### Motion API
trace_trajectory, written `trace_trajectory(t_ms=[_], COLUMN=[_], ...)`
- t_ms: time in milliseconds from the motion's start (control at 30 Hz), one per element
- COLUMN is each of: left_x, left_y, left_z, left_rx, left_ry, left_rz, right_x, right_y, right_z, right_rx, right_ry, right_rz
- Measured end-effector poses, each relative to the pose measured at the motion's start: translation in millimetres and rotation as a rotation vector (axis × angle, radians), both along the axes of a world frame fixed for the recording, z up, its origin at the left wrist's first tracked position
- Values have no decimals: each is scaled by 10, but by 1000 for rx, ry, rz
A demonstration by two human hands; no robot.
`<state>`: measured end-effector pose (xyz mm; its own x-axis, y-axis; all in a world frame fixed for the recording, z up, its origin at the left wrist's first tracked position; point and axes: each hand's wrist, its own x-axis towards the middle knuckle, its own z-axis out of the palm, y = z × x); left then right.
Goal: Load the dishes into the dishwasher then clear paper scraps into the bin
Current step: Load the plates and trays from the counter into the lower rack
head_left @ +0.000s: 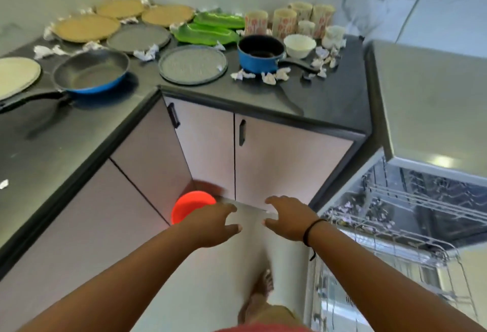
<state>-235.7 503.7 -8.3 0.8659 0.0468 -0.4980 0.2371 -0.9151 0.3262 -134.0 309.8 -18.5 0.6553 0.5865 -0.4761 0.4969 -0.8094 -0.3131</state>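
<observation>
Dishes crowd the dark L-shaped counter (79, 131): tan plates (87, 27), grey plates (192, 64), green leaf trays (208, 32), a blue frying pan (92, 72), a blue saucepan (259, 52), a white bowl (300, 45) and patterned cups (283, 22). Crumpled paper scraps (271, 76) lie among them. The dishwasher (421, 105) stands open at the right, its lower rack (390, 242) pulled out. My left hand (213, 223) and my right hand (287, 221) hover low before the cabinets, fingers spread, holding nothing.
A red bin (188, 206) sits on the floor in the cabinet corner, partly behind my left hand. Cabinet doors with black handles (242, 131) face me. My foot (259, 294) is on the pale floor beside the rack.
</observation>
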Motion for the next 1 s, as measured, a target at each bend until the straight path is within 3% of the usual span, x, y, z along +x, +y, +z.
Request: trace_trajectory(t_ms=[300,633,800,1000], left_x=[1410,1918,2080,2449], left_y=[589,1259,1674,2450], left_z=[708,813,834,785], left_rx=[-6,-109,-227,-494], left_ry=[-235,-285,-395,-514], left_rz=[161,455,591,939], right_x=[1484,2418,2591,2884], right_y=[654,1613,2144,2826], right_z=[795,1123,1086,1193], right_rx=[168,253,294,326], right_ry=[-203,-191,-163,-110], right_rz=[148,263,211,-14])
